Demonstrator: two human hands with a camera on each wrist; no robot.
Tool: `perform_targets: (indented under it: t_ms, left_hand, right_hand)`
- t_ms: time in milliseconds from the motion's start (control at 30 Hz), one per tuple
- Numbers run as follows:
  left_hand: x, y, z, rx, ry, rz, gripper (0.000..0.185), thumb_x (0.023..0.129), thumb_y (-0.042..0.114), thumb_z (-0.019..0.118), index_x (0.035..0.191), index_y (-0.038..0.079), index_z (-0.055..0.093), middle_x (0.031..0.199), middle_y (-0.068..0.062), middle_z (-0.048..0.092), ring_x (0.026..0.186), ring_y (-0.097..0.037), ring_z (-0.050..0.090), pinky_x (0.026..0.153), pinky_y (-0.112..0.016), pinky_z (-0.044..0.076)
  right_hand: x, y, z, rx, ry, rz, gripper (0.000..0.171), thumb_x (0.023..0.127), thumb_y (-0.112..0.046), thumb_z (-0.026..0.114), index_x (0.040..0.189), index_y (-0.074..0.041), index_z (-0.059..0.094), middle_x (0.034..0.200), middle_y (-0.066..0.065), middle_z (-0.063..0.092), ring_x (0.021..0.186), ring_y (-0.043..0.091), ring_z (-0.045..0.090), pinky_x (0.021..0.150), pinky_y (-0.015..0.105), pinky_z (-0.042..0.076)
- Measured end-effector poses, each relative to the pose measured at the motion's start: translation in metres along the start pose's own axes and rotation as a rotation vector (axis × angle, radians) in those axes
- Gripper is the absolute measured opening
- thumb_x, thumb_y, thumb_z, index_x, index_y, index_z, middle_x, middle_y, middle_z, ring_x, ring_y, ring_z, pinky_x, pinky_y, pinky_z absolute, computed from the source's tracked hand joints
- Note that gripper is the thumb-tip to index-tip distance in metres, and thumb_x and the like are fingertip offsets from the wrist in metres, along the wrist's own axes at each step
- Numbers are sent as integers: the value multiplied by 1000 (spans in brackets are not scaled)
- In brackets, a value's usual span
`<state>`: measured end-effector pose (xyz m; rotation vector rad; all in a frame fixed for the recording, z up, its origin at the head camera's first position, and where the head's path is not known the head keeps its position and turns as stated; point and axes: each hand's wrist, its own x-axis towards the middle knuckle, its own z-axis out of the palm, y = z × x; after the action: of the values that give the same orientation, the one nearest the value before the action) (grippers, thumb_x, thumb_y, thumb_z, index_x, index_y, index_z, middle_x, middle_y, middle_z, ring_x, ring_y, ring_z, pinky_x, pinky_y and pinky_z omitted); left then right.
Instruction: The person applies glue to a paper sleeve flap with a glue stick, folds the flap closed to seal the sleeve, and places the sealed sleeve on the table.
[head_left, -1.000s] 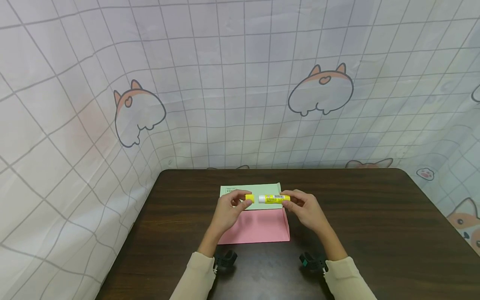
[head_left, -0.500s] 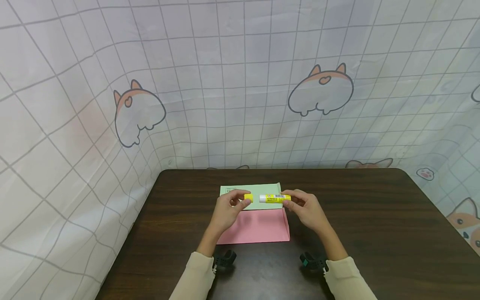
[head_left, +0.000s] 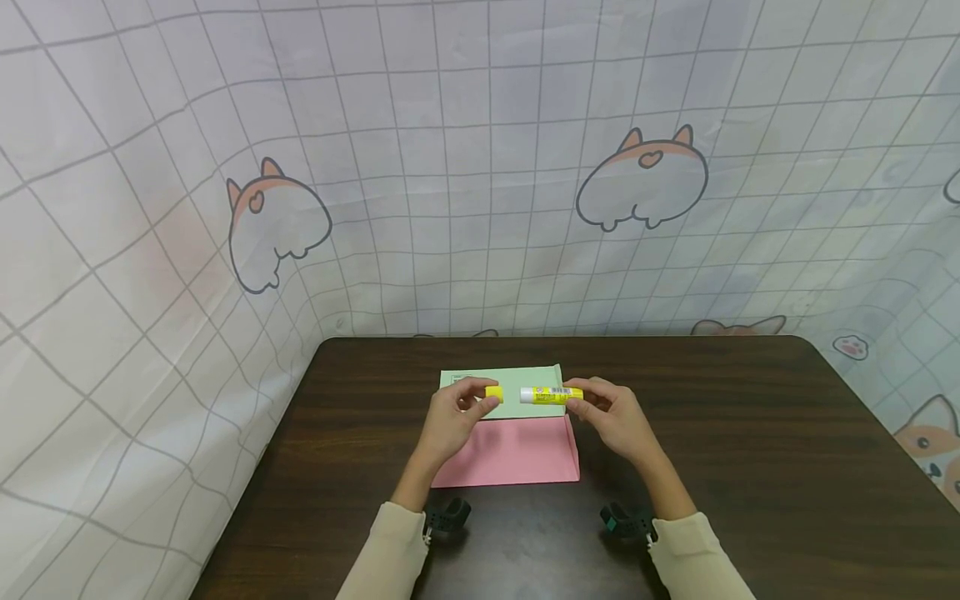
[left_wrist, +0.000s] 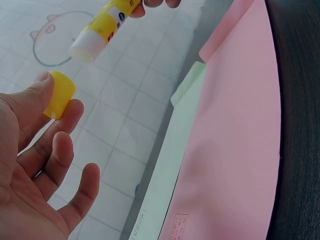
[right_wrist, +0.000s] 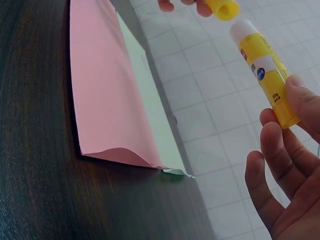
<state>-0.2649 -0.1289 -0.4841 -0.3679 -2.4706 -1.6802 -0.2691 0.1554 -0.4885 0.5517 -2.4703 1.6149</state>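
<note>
While cap (left_wrist: 62, 94) is off, smooth tube (right_wrist: 267, 74) (cylindrical)

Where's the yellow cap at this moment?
In the head view, the yellow cap is pinched in the left hand, left of the glue stick, seen against the green envelope.

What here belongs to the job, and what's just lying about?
Job:
yellow cap, pinched by the left hand
glue stick, held by the right hand
probably the pink envelope and green envelope

Surroundings only:
dark table
printed backdrop
black wristbands
</note>
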Motion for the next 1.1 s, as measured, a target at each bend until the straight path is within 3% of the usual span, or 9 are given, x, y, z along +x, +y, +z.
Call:
perform_targets:
  t_ms: [367,633,1100]
  left_hand:
    - [0,-1,-2,4,5,5,26,92,24,78,117,21,76,97,-4,69,79,-19,54,60,-23,43]
    - [1,-3,-4,0,16,10,25,92,23,77,117,20,76,96,-4,69,79,-19,54,60,-23,42]
    - [2,-6,-12,5,55,16,24,92,23,77,116,19,76,95,-4,68,76,-18,54,62,-23,42]
  right_hand:
    - [0,2,-3,-16,1,0,32,95,-15,73,124,-2,71,97,10,67,75,16,59,64,25,52]
    - [-1,2,-4,-15,8,13,28,94,-16,74,122,-9,73,99,10,69,76,17,60,65,25,52]
    - [-2,1,-5,-19,22,11,29,95,-12,73,123,-5,72,100,13,69,77,18,60,64,24,51]
